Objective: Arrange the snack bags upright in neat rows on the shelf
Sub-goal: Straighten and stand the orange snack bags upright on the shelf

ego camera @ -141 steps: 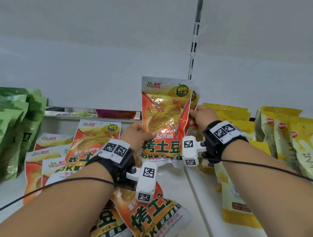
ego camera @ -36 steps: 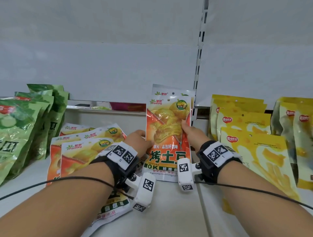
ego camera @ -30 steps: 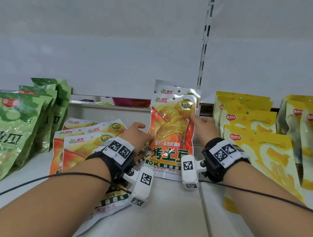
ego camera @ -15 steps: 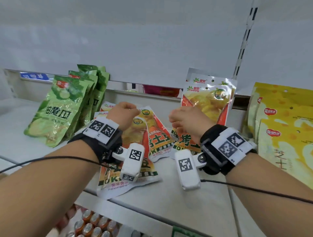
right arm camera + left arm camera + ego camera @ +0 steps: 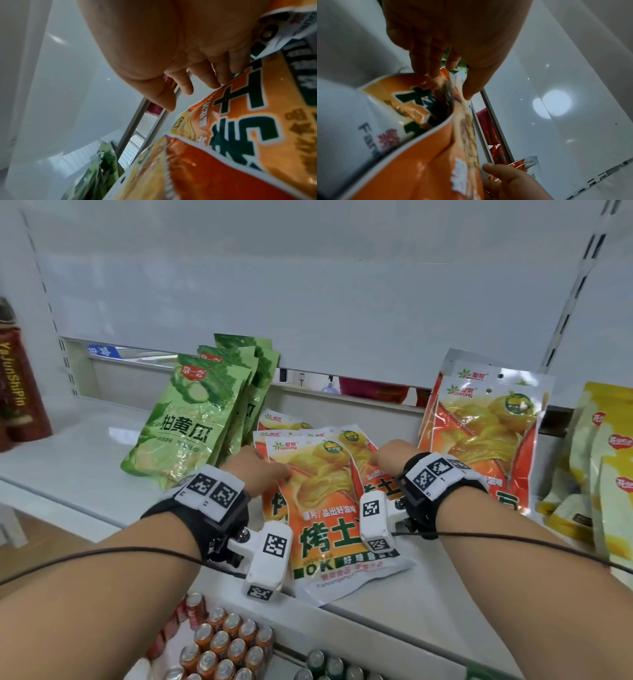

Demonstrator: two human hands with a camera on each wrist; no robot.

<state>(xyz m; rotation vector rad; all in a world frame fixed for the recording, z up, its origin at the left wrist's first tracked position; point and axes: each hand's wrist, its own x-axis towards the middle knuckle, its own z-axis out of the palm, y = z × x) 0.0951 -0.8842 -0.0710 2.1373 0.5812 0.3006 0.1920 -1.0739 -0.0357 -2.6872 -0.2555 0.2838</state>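
I had both hands down on the loose pile of orange bags lying flat on the shelf, between the green bags standing on the left and the upright orange bags leaning against the back panel on the right. My left hand pinched the left edge of the top orange bag, thumb on one face and fingers on the other, as the left wrist view showed. My right hand hovered with loosely curled fingers just touching or just above the bags at the pile's right side; I could not tell whether it had a grip yet, and judged not.

To do this lift well, I reckoned the right hand should take the opposite edge of that same bag, high up near the seal, so only one bag came away and the ones beneath stayed put. Then I would stand it bottom-down just in front of the upright orange bags, face forward and edges lined up. The slick film could slip or drag a neighbour along.
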